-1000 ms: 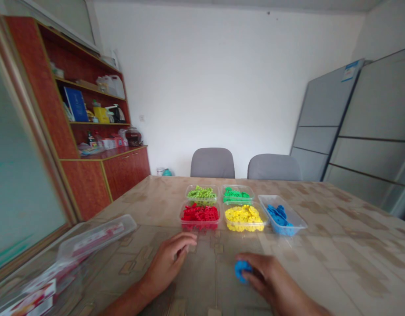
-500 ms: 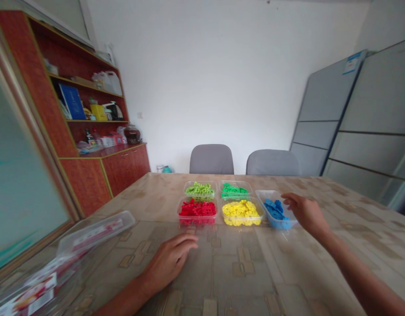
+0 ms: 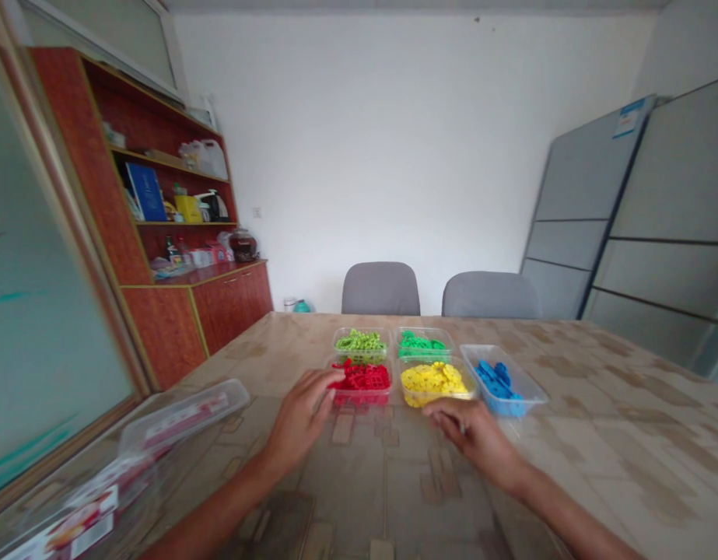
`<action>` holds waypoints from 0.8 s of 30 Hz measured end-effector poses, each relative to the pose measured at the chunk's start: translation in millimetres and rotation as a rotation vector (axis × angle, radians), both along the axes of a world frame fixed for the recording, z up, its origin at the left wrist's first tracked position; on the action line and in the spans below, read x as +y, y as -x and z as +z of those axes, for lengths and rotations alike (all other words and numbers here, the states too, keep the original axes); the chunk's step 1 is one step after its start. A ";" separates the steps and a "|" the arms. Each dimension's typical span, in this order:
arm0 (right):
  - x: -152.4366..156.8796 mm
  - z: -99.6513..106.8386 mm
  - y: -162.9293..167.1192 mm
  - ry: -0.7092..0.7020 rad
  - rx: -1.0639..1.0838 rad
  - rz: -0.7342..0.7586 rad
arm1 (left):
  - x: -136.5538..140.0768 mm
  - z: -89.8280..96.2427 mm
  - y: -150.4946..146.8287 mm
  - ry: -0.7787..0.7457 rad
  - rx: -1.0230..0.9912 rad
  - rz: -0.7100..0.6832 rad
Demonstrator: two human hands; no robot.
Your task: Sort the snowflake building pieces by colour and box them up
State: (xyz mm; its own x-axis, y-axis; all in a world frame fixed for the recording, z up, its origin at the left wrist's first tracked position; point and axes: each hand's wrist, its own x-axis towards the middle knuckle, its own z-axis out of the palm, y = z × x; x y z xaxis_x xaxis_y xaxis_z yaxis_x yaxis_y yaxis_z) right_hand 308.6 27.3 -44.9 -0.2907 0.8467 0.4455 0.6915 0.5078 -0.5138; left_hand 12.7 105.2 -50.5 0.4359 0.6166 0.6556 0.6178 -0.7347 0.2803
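My left hand (image 3: 303,411) reaches the left rim of a clear plastic tub of red plastic pieces (image 3: 364,378). Its thumb is apart from the fingers, and the fingertips overlap the tub's near left corner; whether they touch it I cannot tell. My right hand (image 3: 472,432) is closed, fingers curled, just in front of a tub of yellow disc-shaped pieces (image 3: 433,379). Anything inside those fingers is hidden. To its right, a tub holds blue pieces (image 3: 497,381). Behind are tubs of light green pieces (image 3: 360,340) and darker green pieces (image 3: 420,343).
Clear plastic lids with printed labels (image 3: 183,416) lie at the left of the patterned table (image 3: 615,404). Two grey chairs (image 3: 380,289) stand beyond the far edge. A reddish wooden cabinet (image 3: 177,327) is on the left, grey doors (image 3: 574,194) on the right.
My right hand has moved left from the blue tub to in front of the yellow one. My left hand has moved forward to the red tub. The view has shifted slightly.
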 end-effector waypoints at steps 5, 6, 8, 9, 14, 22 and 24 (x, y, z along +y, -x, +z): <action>-7.8 -35.9 30.3 0.111 -0.013 0.178 | 68.2 28.2 -11.6 0.073 0.109 0.103; -7.8 -40.4 32.0 0.114 0.002 0.176 | 81.7 30.0 -15.2 0.097 0.142 0.115; -6.9 -46.1 33.1 0.131 0.059 0.143 | 104.3 30.3 -23.7 0.145 0.204 0.134; -6.1 -47.6 33.2 0.145 0.089 0.128 | 112.9 29.1 -28.7 0.168 0.232 0.142; -3.3 -50.8 34.2 0.147 0.120 0.100 | 133.4 18.7 -53.8 0.266 0.341 0.120; -1.8 -54.8 34.8 0.150 0.112 0.116 | 150.9 14.3 -35.3 0.273 0.365 -0.029; -2.2 -54.0 35.5 0.154 0.106 0.114 | 150.7 13.3 -28.3 0.249 0.361 -0.029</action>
State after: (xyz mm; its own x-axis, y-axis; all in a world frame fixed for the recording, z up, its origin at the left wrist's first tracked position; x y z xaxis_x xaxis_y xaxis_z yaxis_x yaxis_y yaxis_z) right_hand 273.1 25.1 -98.9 -0.3473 0.8713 0.3468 0.5719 0.4898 -0.6580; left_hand 41.0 255.9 -37.2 0.6293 0.7205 0.2912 0.6885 -0.6907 0.2211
